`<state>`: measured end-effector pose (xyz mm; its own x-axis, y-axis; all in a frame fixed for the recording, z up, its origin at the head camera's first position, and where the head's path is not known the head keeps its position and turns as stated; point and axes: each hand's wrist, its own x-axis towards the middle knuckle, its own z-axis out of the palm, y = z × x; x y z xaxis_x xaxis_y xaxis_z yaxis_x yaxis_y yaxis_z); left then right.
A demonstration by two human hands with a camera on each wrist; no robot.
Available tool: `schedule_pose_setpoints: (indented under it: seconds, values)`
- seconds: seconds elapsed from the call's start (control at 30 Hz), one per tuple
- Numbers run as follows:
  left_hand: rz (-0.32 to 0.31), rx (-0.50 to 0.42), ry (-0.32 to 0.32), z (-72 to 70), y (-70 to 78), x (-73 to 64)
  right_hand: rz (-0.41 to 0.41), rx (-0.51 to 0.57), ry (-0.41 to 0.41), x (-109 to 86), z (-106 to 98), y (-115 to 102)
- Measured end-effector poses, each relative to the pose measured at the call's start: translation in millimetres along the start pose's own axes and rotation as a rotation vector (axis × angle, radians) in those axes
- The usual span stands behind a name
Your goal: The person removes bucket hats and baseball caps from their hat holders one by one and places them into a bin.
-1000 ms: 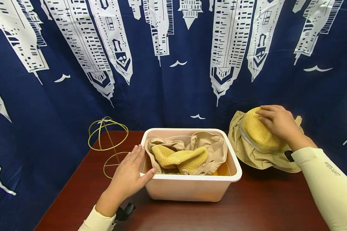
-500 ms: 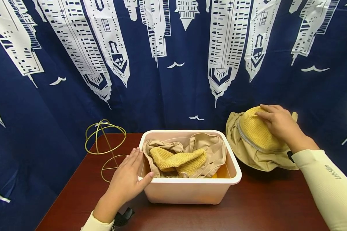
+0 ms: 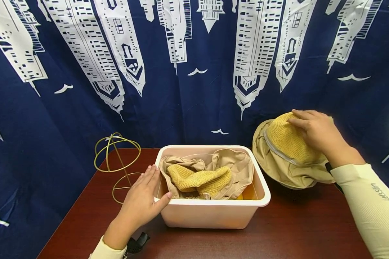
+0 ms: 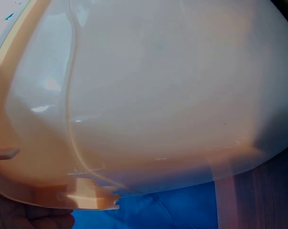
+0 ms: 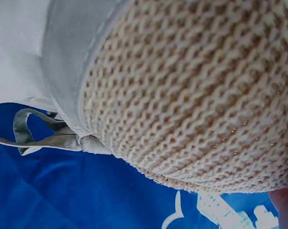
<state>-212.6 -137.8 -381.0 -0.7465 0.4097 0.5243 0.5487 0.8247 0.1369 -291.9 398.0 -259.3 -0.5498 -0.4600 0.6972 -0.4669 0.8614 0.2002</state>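
Observation:
A sun hat with a yellow woven crown and wide tan brim is at the back right. My right hand grips the top of its crown, fingers bent over the weave; the thumb is hidden. In the right wrist view, the woven crown and its grey band fill most of the frame. My left hand rests against the left front corner of a pale pink plastic bin, fingers straight along the side and thumb at the front rim. Inside the bin lies a crumpled hat, also tan and yellow.
A gold wire hat stand stands behind my left hand, left of the bin. All of this is on a dark red wooden table. A blue curtain printed with white buildings hangs right behind it.
The right hand has moved slightly upward and the sun hat has risen and tilted with it. My left hand has kept its place on the bin.

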Motion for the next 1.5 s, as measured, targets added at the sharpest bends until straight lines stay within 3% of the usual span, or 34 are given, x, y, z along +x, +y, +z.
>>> schedule_pose_setpoints:
  seconds: [0.2, 0.47, 0.8, 1.1, 1.5]
  values:
    - [-0.007, 0.002, -0.015, -3.4, -1.6, -0.3, 0.017, 0.032, 0.081, 18.3, -15, -7]
    - [-0.01, 0.007, 0.007, -7.6, -5.1, 1.2, -0.091, 0.042, 0.198, 52.4, -30, -27]
    - [-0.011, -0.001, -0.01, -2.7, -1.4, 2.6, -0.167, 0.114, 0.298, 76.0, -40, -57]
    - [-0.017, -0.001, -0.02, -3.2, -0.4, 1.0, -0.177, 0.251, 0.25, 101.4, -35, -99]
    - [-0.003, -0.02, 0.002, -2.5, -0.2, 0.4, -0.352, 0.362, 0.18, 122.5, 11, -157]
